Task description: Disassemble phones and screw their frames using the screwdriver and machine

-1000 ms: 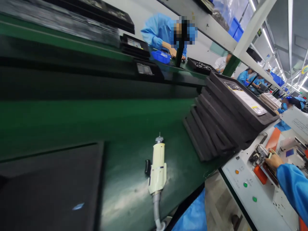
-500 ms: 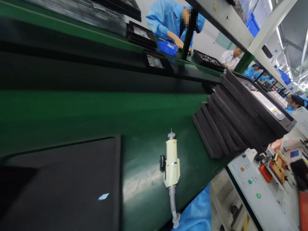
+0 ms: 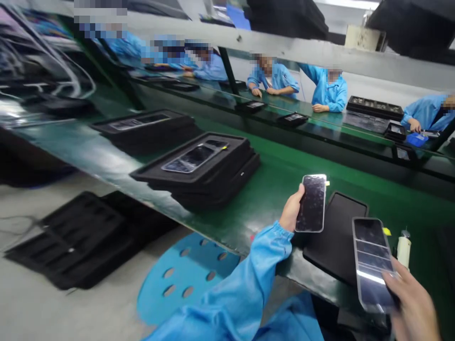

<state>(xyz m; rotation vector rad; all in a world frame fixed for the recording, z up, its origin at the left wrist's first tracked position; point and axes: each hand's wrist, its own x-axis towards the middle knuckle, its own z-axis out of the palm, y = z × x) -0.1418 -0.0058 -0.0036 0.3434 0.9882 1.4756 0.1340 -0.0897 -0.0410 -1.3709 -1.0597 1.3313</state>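
Observation:
Both hands are raised over the front of the green bench, each with a phone. My left hand (image 3: 292, 208) is closed on the edge of a phone (image 3: 312, 203) with a dark, glossy face, a pale rim and a small yellow tab. Closer to me, my right hand (image 3: 412, 296) grips a second phone (image 3: 371, 255), tilted and reflecting bright stripes, with a yellow tab at its upper right. Some of the right fingers are blurred or behind the phone. Beneath and between the phones lies a black tray (image 3: 329, 255). A cream-coloured electric screwdriver (image 3: 404, 248) is beyond my right hand.
To the left, black foam trays (image 3: 213, 175) are stacked with a phone-like piece on top; another stack (image 3: 142, 125) stands farther off. A blue round stool (image 3: 188, 279) is below the bench edge. Across a raised ledge, several people in blue (image 3: 275, 78) sit working.
The view has swung to the left. Neither hand showed before; now both are visible, each holding a phone near the black tray.

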